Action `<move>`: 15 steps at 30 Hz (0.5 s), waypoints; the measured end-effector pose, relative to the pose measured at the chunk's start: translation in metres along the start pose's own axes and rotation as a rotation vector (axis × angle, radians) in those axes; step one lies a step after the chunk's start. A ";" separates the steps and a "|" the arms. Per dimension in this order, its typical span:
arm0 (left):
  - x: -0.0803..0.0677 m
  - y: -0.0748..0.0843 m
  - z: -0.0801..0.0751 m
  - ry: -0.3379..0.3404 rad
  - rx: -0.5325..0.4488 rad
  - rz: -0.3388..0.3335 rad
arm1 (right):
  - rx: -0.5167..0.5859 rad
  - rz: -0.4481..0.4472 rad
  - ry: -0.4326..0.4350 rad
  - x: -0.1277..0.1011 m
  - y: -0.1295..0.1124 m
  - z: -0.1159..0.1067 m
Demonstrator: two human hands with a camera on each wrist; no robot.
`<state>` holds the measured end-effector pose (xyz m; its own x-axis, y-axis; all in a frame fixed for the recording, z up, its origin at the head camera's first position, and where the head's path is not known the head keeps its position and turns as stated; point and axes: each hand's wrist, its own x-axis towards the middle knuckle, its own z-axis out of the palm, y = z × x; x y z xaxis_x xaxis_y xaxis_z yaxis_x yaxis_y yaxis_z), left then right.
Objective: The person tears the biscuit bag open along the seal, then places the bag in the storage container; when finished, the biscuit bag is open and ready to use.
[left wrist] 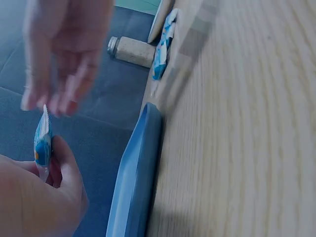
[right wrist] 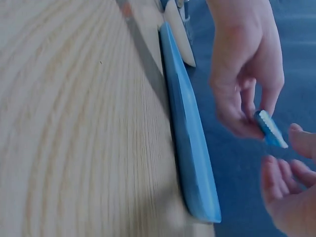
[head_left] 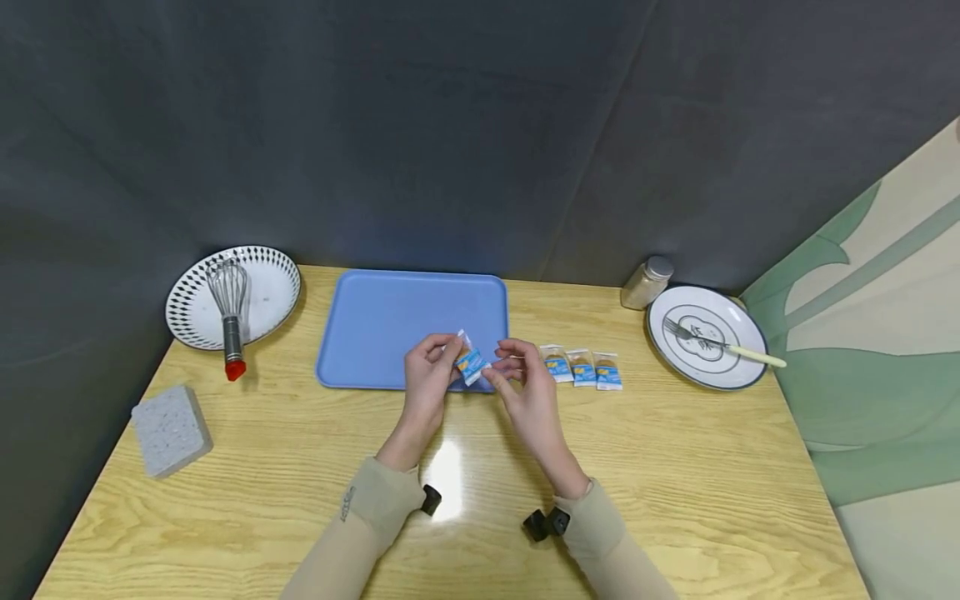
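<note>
The left hand (head_left: pixel 427 375) pinches a small blue-and-white wrapped snack packet (head_left: pixel 470 363) above the blue plastic tray's (head_left: pixel 375 333) front edge; the right hand (head_left: pixel 525 387), loosely open, reaches for it. The tray holds nothing yet, and three matching packets (head_left: pixel 582 367) wait on the wooden bench (head_left: pixel 675 467).

Both forearms in beige sleeves reaching forward and converging, left hand (head_left: pixel 429 372) raised with thumb and fingertips curled into a pinch, right hand (head_left: pixel 525 385) just beside it, fingers loosely bent toward the left fingertips, grip unclear
</note>
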<state>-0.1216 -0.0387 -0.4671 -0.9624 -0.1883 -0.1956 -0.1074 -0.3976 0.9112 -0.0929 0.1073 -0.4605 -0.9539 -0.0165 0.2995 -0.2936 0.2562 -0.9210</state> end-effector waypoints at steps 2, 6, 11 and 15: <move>0.000 0.000 0.000 -0.011 -0.035 -0.012 | 0.009 0.071 -0.031 0.003 0.004 -0.002; -0.001 -0.001 -0.001 -0.038 -0.049 -0.013 | 0.074 0.196 -0.090 0.010 0.011 -0.006; 0.001 -0.004 -0.007 -0.111 0.076 0.005 | 0.045 0.259 -0.117 0.022 0.018 -0.013; 0.007 -0.002 -0.018 -0.186 0.406 0.064 | -0.098 0.241 -0.199 0.029 0.022 -0.019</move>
<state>-0.1236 -0.0554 -0.4766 -0.9948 -0.0219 -0.0997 -0.0998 0.0015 0.9950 -0.1258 0.1307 -0.4678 -0.9914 -0.1299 0.0122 -0.0595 0.3671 -0.9283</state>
